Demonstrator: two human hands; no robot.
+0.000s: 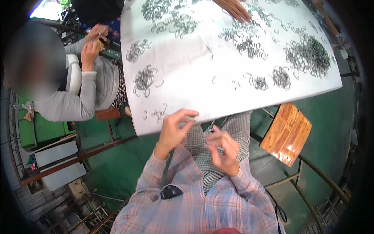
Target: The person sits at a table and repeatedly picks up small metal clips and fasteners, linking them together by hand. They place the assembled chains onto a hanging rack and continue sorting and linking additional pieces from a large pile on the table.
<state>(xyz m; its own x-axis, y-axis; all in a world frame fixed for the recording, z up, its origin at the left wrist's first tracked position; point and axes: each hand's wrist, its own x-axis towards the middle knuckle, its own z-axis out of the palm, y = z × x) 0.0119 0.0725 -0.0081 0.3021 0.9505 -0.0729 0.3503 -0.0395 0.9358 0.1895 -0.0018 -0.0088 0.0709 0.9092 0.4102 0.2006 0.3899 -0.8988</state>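
My left hand (175,129) is at the table's near edge, thumb and forefinger curled into a pinch. Across from it, over my lap, my right hand (223,150) has its fingers bent in toward the thumb; its fingertips are slightly blurred. Whatever either hand holds is too small to make out. A few thin, dark, curved metal hooks (159,114) lie on the white tabletop (183,87) just beyond my left hand. Farther right on it lie a single hook (214,80) and small heaps of hooks (258,82), (281,78).
A large hook pile (311,56) occupies the table's right side, and more heaps (145,80) line its left. A bundle of brown sticks (233,9) lies at the far edge. A co-worker in a grey top (80,103) sits at left. A wooden stool (286,134) stands at right.
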